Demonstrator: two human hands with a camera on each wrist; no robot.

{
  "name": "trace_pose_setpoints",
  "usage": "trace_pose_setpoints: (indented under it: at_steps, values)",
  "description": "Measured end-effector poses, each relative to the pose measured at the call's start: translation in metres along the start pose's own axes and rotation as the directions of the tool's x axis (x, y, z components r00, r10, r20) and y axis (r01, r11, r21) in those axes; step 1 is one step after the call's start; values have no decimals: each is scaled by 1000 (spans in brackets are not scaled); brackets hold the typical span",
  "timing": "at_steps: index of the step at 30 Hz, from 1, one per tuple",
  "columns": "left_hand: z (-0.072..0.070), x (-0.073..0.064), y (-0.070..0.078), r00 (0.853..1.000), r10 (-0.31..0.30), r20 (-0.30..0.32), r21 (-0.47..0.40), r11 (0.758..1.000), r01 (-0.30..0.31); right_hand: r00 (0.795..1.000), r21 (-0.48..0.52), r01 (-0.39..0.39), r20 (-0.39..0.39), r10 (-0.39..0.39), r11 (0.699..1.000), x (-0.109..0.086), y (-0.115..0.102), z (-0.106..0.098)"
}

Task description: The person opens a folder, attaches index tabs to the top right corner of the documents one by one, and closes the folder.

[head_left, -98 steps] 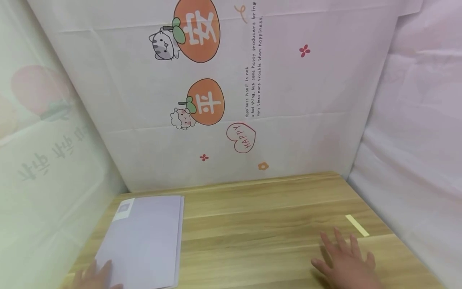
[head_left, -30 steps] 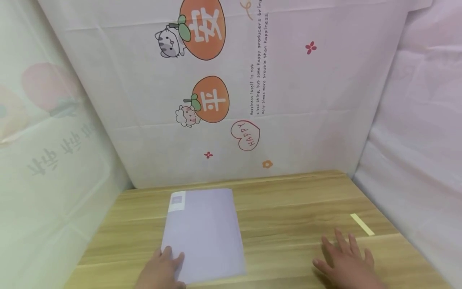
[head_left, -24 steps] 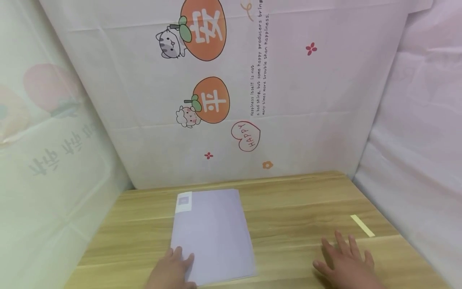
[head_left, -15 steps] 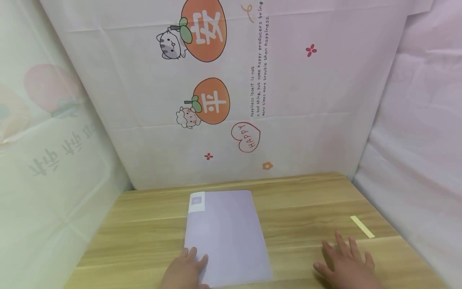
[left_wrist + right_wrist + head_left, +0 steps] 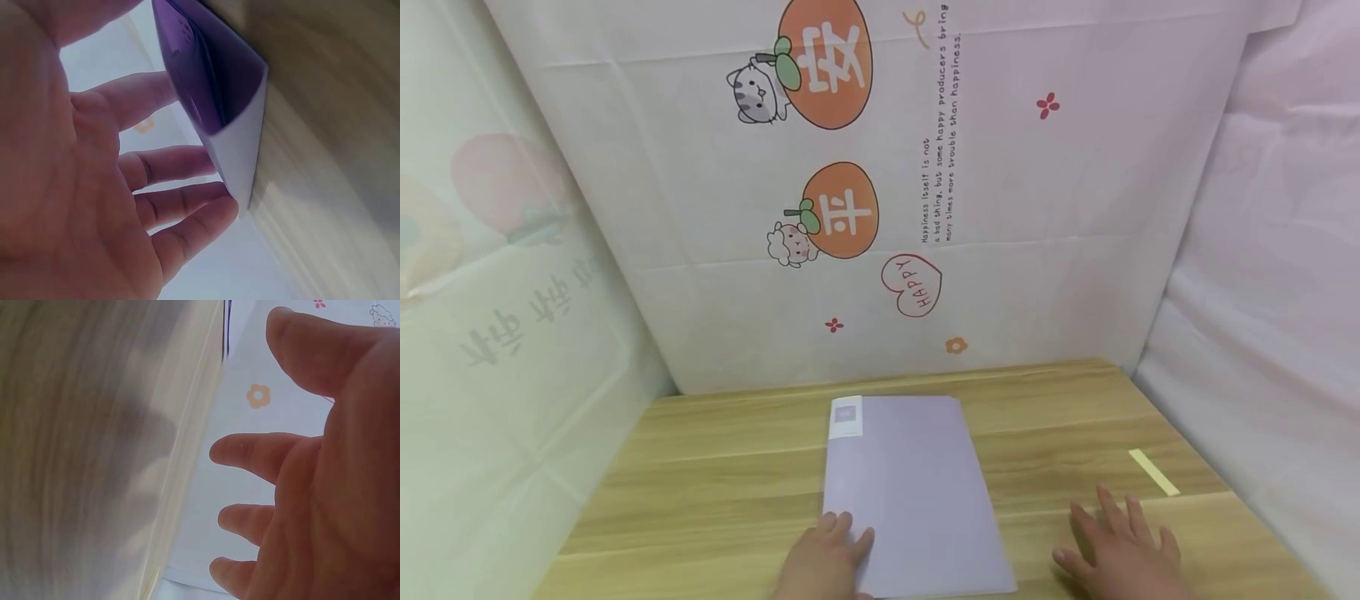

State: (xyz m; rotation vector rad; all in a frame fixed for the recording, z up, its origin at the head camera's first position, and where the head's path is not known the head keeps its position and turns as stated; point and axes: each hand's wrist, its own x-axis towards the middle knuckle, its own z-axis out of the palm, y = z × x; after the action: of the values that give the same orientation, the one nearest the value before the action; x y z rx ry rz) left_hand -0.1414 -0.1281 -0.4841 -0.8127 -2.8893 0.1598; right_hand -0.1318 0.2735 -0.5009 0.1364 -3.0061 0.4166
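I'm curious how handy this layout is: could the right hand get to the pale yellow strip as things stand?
Probably yes: the right hand holds nothing, the pale yellow strip lies just ahead and to its right on the wood-grain table, and nothing visible stands between them.

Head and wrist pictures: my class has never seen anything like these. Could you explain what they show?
There is no machine, just a person working bare-handed. One picture comes from a camera worn on the head, looking forward and down; the other two come from cameras on each wrist. On the wooden table lie a lilac folder with a white label and a yellow strip. The left hand touches the folder near its left edge. The right hand has its fingers spread. Neither appears to grip anything.
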Motion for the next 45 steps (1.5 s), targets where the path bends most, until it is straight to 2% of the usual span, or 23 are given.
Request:
trace_pose_setpoints:
  at_steps: [3,10,17,22,31,38,41,45]
  values:
    - [-2,4,6,1000,23,-13,20,1000,-23,1000,-8,-2,0,2,1000,-1,1,0]
    - [-7,14,19,998,51,48,-15,999,-51,1000,-12,0,-3,0,1000,-1,5,3]
    - [-11,25,29,992,113,58,-14,994,-112,1000,-9,3,-10,-4,1000,-2,10,5]
    - [-12,28,33,992,109,70,-10,994,-109,1000,-16,2,-4,-2,1000,-2,10,3]
    - [-14,29,29,994,103,43,-36,994,-101,1000,-30,-1,7,1,1000,-3,7,-3]
    - [-14,27,23,989,146,-3,3,989,-146,1000,-31,-1,-3,1,1000,-4,5,-4]
    - [-15,25,19,988,152,13,-22,988,-151,1000,-17,-4,15,5,1000,-5,5,-4]
    - [-16,23,16,991,130,41,-108,986,-125,1000,2,3,22,-3,1000,-7,3,-3]
